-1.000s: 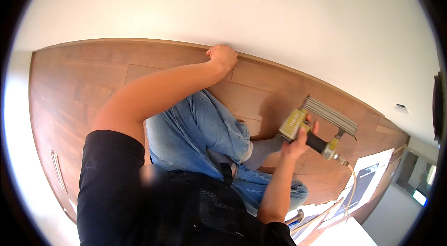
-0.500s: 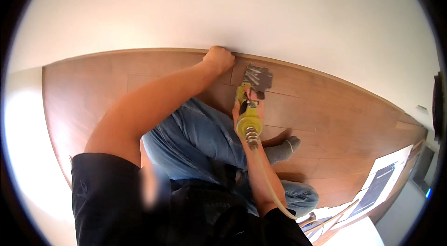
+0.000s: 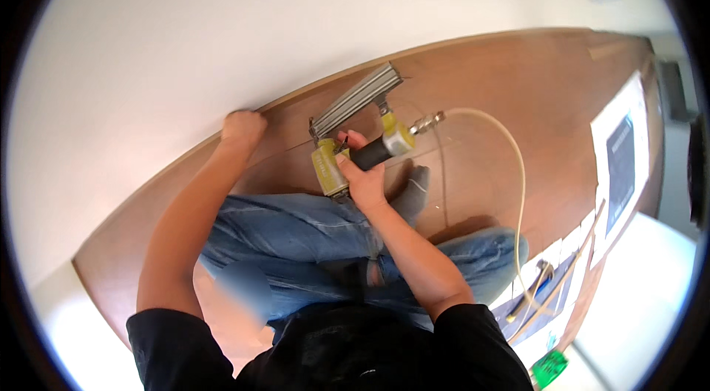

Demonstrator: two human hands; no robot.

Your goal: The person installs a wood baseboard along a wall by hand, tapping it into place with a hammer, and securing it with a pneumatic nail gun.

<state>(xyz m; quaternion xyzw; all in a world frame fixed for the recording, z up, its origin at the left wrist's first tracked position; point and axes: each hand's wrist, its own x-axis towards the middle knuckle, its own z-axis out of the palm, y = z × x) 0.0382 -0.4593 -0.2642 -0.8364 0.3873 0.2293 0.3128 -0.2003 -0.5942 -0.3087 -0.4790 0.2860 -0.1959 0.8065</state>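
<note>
My right hand (image 3: 362,178) is wrapped round the dark handle of a yellow-green and silver air nail gun (image 3: 327,167). The gun's long ribbed magazine (image 3: 355,101) points away to the far right, and its far end is close to the wall base. A pale air hose (image 3: 522,191) leaves the handle through a metal coupling (image 3: 427,122). My left hand (image 3: 244,128) is closed, its curled fingers pressed at a thin wooden trim strip (image 3: 318,85) along the foot of the wall. The fingertips there are hidden.
A white wall (image 3: 222,28) rises beyond the brown wood-plank floor (image 3: 473,80). My jeans-covered legs (image 3: 296,224) and a grey-socked foot (image 3: 411,195) are under my arms. To the right lie printed sheets (image 3: 620,162), a hammer-like tool (image 3: 534,291) and a green object (image 3: 549,369).
The nail gun has turned from pointing away to lying sideways, handle toward the right, and come nearer my left hand. The view has turned; my left hand stays at the trim strip.
</note>
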